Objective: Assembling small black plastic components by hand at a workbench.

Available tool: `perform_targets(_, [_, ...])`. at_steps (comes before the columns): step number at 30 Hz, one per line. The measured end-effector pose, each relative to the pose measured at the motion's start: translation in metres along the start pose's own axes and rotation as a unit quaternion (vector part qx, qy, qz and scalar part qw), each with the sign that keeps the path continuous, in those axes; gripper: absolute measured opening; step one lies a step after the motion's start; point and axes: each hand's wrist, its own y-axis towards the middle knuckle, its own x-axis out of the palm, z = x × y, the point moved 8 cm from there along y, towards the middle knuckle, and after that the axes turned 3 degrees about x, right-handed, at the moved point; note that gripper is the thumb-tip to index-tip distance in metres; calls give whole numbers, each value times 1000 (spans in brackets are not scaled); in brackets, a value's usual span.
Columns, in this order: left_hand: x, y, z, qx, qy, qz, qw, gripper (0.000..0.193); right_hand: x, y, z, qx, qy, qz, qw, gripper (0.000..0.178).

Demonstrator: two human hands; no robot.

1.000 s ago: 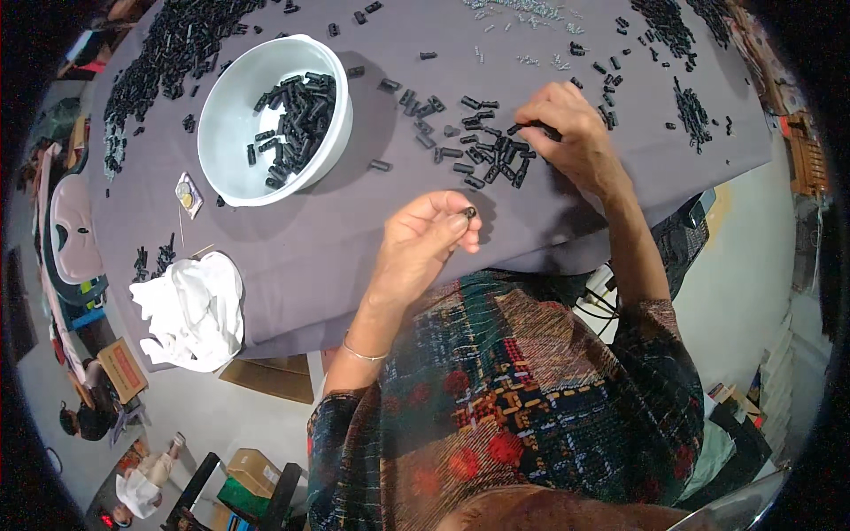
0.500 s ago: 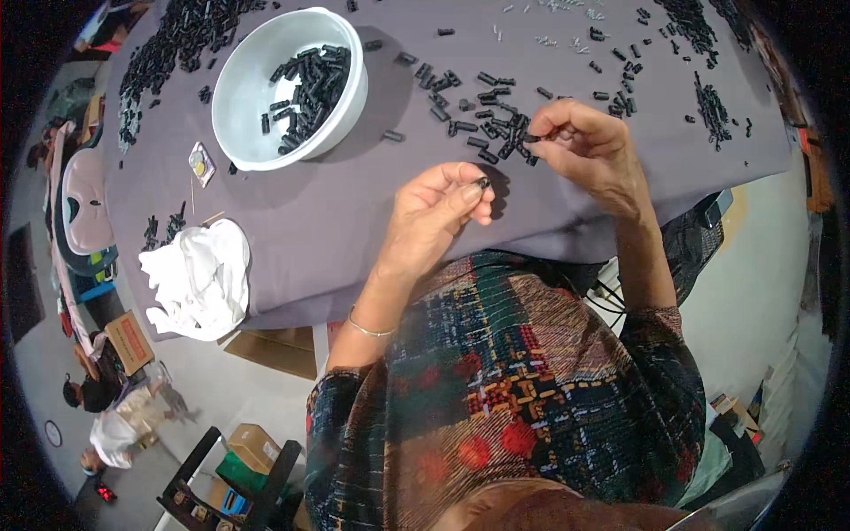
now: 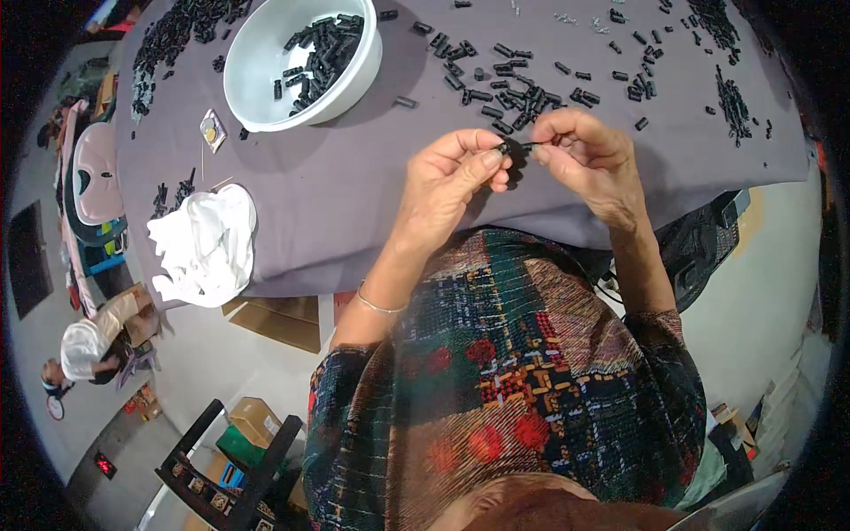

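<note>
My left hand [image 3: 453,177] pinches a small black part [image 3: 503,149] between thumb and fingertips, over the near side of the table. Right beside it, my right hand [image 3: 589,159] is closed on a thin black piece [image 3: 529,145] that points at the part in the left hand. Whether the two pieces touch I cannot tell. Just beyond the fingers lies a loose heap of short black cylindrical parts [image 3: 529,102]. A white bowl [image 3: 367,75] holding many similar black parts stands to the left of the heap.
A crumpled white cloth [image 3: 208,243] lies at the table's left front edge, near small black pieces [image 3: 184,188] and a small packet [image 3: 212,131]. Piles of black parts [image 3: 190,31] and thin black pieces [image 3: 733,106] lie farther out. A person [image 3: 84,350] is at the far left.
My right hand has moved away from the heap with a thin black piece, and both hands have come together. The view has shifted slightly, and the person at the left has moved.
</note>
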Motion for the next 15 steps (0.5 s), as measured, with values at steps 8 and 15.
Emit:
perform_targets(8, [5, -2, 2, 27, 50, 3, 998, 19, 1, -3, 0, -11, 11, 23, 1000, 15])
perform_targets(15, [5, -6, 3, 43, 87, 12, 995, 20, 4, -9, -34, -114, -137, 43, 983, 15])
